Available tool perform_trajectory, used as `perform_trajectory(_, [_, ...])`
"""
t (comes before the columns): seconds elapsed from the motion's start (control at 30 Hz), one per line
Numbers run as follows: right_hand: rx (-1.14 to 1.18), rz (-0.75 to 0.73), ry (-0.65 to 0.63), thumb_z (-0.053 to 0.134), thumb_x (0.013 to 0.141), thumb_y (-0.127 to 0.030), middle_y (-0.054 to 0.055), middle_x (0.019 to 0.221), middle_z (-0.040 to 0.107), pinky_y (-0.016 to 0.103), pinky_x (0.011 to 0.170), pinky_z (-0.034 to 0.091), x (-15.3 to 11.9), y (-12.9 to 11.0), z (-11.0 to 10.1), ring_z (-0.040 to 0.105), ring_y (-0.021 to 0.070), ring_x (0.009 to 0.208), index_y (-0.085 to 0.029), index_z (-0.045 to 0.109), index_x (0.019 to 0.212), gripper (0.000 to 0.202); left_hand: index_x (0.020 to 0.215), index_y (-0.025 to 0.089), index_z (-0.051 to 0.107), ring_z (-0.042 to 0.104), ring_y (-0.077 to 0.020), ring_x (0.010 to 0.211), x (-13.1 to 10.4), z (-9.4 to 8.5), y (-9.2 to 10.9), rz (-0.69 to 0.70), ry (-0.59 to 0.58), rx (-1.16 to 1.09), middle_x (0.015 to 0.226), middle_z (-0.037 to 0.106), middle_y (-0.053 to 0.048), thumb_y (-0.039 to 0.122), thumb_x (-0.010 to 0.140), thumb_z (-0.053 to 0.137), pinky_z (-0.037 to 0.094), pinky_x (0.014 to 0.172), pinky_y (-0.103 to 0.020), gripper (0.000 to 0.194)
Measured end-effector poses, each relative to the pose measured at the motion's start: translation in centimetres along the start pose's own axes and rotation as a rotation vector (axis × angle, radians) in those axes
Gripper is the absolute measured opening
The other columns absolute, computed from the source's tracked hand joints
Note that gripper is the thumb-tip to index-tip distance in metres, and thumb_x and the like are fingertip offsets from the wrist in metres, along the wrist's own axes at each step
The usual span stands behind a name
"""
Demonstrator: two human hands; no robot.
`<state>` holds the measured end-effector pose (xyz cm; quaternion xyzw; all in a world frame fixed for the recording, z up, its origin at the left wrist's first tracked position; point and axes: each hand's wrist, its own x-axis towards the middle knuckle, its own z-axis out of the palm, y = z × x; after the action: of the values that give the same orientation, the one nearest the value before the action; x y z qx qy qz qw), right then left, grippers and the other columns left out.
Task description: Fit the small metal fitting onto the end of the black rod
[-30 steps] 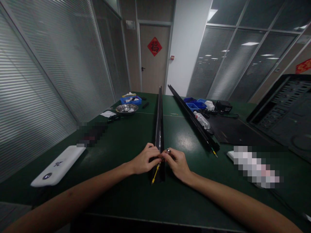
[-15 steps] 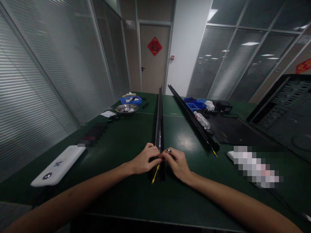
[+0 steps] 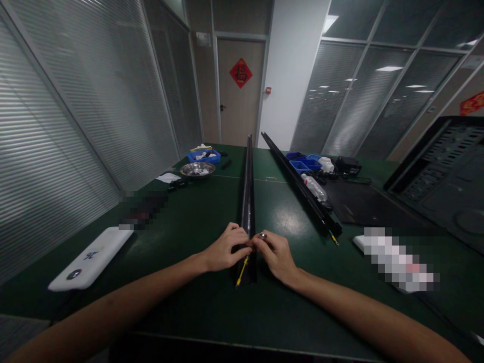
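A long black channel-shaped rail [image 3: 247, 196] lies lengthwise on the green table [image 3: 196, 222], its near end between my hands. My left hand [image 3: 230, 248] is on the rail's left side, fingers and thumb pinched together over it. From the right, my right hand [image 3: 275, 254] meets it with bent fingers, a ring on one of them. The fingertips touch or nearly touch, and what they pinch is too small to make out. Just below them a yellow wire [image 3: 241, 273] with a metal end lies in the rail.
A second black rail [image 3: 298, 186] with a green-yellow wire lies at the right, beside a plastic bottle [image 3: 314, 188] and blue bins [image 3: 298, 166]. A metal bowl [image 3: 197, 170] and blue tray [image 3: 204, 156] stand far left. White devices [image 3: 91, 259] flank my arms; a black metal case [image 3: 449, 186] stands right.
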<state>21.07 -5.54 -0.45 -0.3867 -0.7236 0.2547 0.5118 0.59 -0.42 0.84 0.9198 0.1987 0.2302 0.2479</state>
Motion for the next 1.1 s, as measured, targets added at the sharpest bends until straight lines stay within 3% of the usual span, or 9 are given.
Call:
perform_trajectory(0.37, [0.062, 0.126, -0.011, 0.062, 0.099, -0.036, -0.003, 0.064, 0.060, 0.023, 0.053, 0.041, -0.11, 0.37, 0.21, 0.051, 0.0114, 0.052, -0.018, 0.066, 0.080, 0.026, 0.106, 0.022, 0.066, 0.058, -0.0194, 0.101, 0.16, 0.01, -0.02, -0.012, -0.042, -0.022, 0.101, 0.069, -0.001, 0.020, 0.104, 0.050, 0.026, 0.102, -0.038, 0.016])
perform_trajectory(0.67, [0.001, 0.002, -0.005, 0.055, 0.103, -0.033, 0.000, 0.073, 0.064, 0.025, 0.063, 0.046, 0.00, 0.03, -0.06, 0.058, 0.0143, 0.064, -0.018, 0.068, 0.081, 0.029, 0.100, 0.020, 0.066, 0.058, -0.0205, 0.099, -0.03, -0.05, 0.02, 0.000, 0.001, -0.003, 0.096, 0.069, -0.002, 0.024, 0.103, 0.054, 0.027, 0.102, -0.039, 0.013])
perform_trajectory(0.93, [0.025, 0.100, -0.017, 0.061, 0.099, -0.038, -0.002, 0.066, 0.060, 0.023, 0.055, 0.042, -0.11, 0.27, 0.07, 0.053, 0.0125, 0.057, -0.017, 0.067, 0.079, 0.029, 0.100, 0.021, 0.067, 0.058, -0.0196, 0.099, 0.17, -0.01, -0.16, -0.026, -0.038, -0.020, 0.095, 0.068, -0.001, 0.024, 0.106, 0.049, 0.028, 0.100, -0.038, 0.018])
perform_trajectory(1.1, [0.003, 0.069, -0.006, 0.058, 0.101, -0.038, -0.001, 0.069, 0.062, 0.024, 0.059, 0.044, -0.13, 0.08, 0.02, 0.056, 0.0139, 0.061, -0.018, 0.068, 0.080, 0.031, 0.101, 0.021, 0.067, 0.058, -0.0201, 0.099, 0.14, -0.10, 0.00, -0.024, -0.025, -0.007, 0.096, 0.068, -0.002, 0.028, 0.105, 0.051, 0.029, 0.100, -0.038, 0.018])
